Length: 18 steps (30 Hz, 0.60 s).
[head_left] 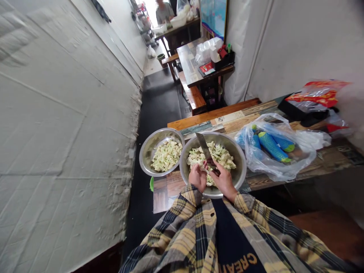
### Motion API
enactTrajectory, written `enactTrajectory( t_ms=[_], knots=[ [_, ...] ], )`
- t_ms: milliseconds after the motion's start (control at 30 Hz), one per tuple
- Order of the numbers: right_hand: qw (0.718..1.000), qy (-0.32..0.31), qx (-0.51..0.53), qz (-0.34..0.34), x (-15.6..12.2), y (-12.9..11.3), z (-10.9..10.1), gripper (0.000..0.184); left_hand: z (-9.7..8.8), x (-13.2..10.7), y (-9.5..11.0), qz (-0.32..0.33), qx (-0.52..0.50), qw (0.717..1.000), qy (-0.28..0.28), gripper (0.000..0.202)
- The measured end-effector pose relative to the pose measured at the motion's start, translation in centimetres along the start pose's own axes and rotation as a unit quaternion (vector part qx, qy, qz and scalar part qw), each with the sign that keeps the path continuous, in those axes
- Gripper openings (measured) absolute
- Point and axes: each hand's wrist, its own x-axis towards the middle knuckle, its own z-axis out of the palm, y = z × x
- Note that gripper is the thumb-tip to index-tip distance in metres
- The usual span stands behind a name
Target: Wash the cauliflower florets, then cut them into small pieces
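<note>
My right hand is wrapped round the handle of a kitchen knife, whose broad dark blade points up and away over a large steel bowl. Close beside it, my left hand pinches a small pale piece of cauliflower near the blade's lower end. Cut cauliflower florets fill much of the bowl under both hands. To the left, touching or nearly touching it, a second steel bowl holds more small florets.
On the patterned wooden table, a clear plastic bag holds several green vegetables in blue netting. Behind it lies a red printed package. Ahead are a bench and another table. A person is at the far end.
</note>
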Motion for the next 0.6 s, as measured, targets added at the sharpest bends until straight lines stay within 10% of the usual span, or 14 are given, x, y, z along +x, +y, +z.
enactTrajectory(
  t_ms=[400, 600],
  knots=[
    [0.998, 0.003, -0.004, 0.068, 1.3, 0.0, -1.6, 0.035, -4.0, -1.3, 1.6, -0.133, 0.269, 0.942, -0.15, 0.04],
    [0.997, -0.013, -0.024, 0.067, 1.0, -0.7, -1.3, 0.038, -4.2, -0.8, 0.3, -0.096, 0.351, 0.922, -0.131, 0.04]
  ],
)
